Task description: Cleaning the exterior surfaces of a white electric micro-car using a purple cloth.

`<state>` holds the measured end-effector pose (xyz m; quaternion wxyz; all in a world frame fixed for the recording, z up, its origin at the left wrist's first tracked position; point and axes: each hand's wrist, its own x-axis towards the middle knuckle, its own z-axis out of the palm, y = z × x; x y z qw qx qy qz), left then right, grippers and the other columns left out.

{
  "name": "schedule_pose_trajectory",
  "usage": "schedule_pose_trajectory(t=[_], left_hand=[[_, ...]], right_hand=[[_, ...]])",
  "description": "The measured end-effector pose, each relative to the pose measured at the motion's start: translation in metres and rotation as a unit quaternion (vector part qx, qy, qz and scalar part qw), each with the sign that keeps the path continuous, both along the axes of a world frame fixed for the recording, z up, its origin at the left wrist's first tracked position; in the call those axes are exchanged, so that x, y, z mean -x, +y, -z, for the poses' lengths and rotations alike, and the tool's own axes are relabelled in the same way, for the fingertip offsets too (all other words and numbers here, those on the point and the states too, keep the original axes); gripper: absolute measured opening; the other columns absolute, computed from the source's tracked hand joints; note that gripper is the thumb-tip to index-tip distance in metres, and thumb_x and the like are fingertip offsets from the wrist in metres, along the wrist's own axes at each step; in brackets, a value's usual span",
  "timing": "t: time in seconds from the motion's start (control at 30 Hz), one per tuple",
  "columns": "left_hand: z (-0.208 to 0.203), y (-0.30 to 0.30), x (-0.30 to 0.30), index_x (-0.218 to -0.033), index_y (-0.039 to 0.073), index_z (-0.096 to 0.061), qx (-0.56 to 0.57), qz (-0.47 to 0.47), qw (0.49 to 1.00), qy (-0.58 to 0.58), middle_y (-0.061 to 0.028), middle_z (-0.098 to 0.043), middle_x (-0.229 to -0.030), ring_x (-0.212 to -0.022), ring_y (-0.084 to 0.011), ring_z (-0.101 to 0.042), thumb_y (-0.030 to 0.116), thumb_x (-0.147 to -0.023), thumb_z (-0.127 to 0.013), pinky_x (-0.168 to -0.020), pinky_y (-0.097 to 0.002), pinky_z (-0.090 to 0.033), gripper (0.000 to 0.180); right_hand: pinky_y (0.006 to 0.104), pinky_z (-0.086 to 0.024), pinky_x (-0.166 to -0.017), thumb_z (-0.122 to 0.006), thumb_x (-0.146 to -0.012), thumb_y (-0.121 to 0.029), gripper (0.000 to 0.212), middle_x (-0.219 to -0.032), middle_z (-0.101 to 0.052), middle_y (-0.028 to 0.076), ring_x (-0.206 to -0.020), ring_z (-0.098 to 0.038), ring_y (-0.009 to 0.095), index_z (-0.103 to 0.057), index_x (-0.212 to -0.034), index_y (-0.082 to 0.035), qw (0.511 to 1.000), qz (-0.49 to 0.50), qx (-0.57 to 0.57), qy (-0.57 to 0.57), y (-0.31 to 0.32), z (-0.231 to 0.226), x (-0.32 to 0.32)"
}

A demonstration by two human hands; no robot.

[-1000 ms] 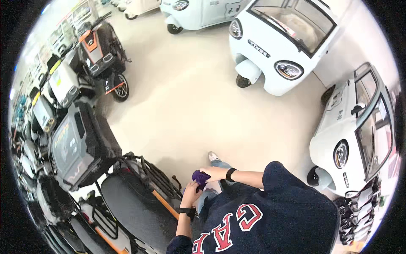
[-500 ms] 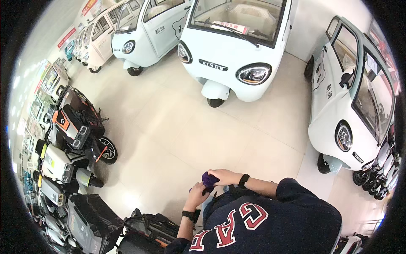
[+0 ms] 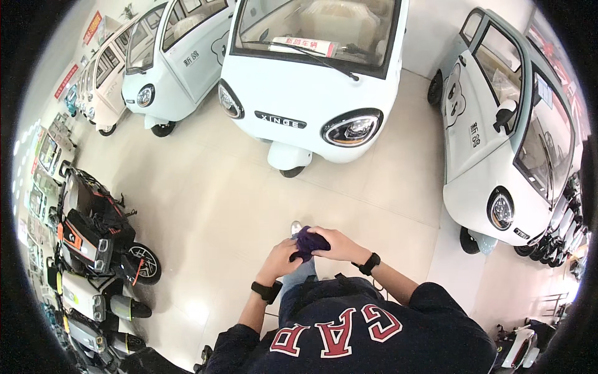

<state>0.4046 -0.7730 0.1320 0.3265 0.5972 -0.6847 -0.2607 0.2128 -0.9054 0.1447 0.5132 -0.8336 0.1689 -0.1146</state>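
Note:
A bunched dark purple cloth (image 3: 306,242) is held in front of my body with both hands. My left hand (image 3: 278,260) grips its left side, fingers curled into the folds. From the right, my right hand (image 3: 338,244) closes on the top and right side of the same cloth. The fingertips are partly hidden by the fabric. Both wrists wear black bands, and the cloth touches nothing but my hands.
A pale blue enclosed three-wheeler (image 3: 299,93) stands straight ahead, with another (image 3: 177,68) to its left. A white one (image 3: 486,131) is at the right. Several motor scooters, including a black and orange one (image 3: 93,230), line the left. Beige tiles (image 3: 205,193) cover the floor.
I have moved forward, so the front three-wheeler looks nearer and the left scooters have shifted down and outward. One shoe now shows beyond the cloth. Both hands still hold it.

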Motion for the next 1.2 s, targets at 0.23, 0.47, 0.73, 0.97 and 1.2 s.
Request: schedule_pose_trajectory(t=[0.23, 0.47, 0.73, 0.97, 1.2], left_hand=[[-0.02, -0.139, -0.113, -0.078, -0.001, -0.062, 0.038, 0.084, 0.995, -0.045, -0.0132, -0.063, -0.086, -0.082, -0.0343, -0.057, 0.01, -0.069, -0.065, -0.072, -0.0441, -0.049, 0.015], [-0.068, -0.269, -0.207, -0.075, 0.0, -0.066, -0.003, 0.176, 0.97, -0.167, -0.0096, -0.067, -0.092, -0.084, -0.0307, -0.057, 0.009, -0.068, -0.065, -0.076, -0.0424, -0.049, 0.011], [-0.04, -0.405, -0.213, -0.111, 0.004, -0.064, 0.125, 0.11, 0.97, -0.178, -0.0057, -0.058, -0.13, -0.099, -0.0295, -0.051, -0.004, -0.074, -0.059, -0.088, -0.0414, -0.045, 0.038], [-0.023, -0.518, -0.182, -0.121, 0.001, -0.059, 0.194, 0.026, 0.966, -0.167, -0.0098, -0.051, -0.14, -0.109, -0.0329, -0.049, -0.009, -0.075, -0.056, -0.094, -0.0431, -0.043, 0.047], [0.06, -0.586, -0.2, -0.116, -0.003, -0.06, 0.118, -0.047, 0.973, -0.192, -0.0073, -0.025, -0.16, -0.149, -0.0352, -0.017, -0.005, -0.084, -0.053, -0.118, -0.0457, -0.029, 0.033]], right_hand=[[0.037, -0.049, -0.099, -0.076, -0.077, -0.007, 0.068, -0.128, -0.061, 0.02, -0.114, -0.063, 0.031, -0.047, -0.138, -0.006, 0.998, 0.046, -0.041, -0.009, -0.106, -0.029, -0.083], [0.0373, -0.051, -0.097, -0.076, -0.078, -0.005, 0.067, -0.129, -0.061, 0.02, -0.113, -0.064, 0.03, -0.048, -0.139, -0.005, 0.987, 0.146, 0.0, -0.068, -0.186, -0.027, -0.165], [0.0414, -0.05, -0.096, -0.07, -0.076, 0.003, 0.06, -0.122, -0.061, 0.024, -0.112, -0.061, 0.04, -0.052, -0.133, -0.003, 0.939, 0.33, 0.048, -0.088, -0.308, -0.023, -0.196], [0.0465, -0.043, -0.104, -0.066, -0.079, 0.004, 0.064, -0.139, -0.048, 0.024, -0.126, -0.047, 0.045, -0.048, -0.139, -0.009, 0.898, 0.383, 0.198, -0.094, -0.408, -0.038, -0.209], [0.0559, -0.016, -0.119, -0.057, -0.096, -0.02, 0.061, -0.159, -0.024, 0.015, -0.146, -0.019, 0.043, -0.034, -0.152, -0.017, 0.887, 0.312, 0.331, 0.075, -0.489, 0.057, -0.231]])
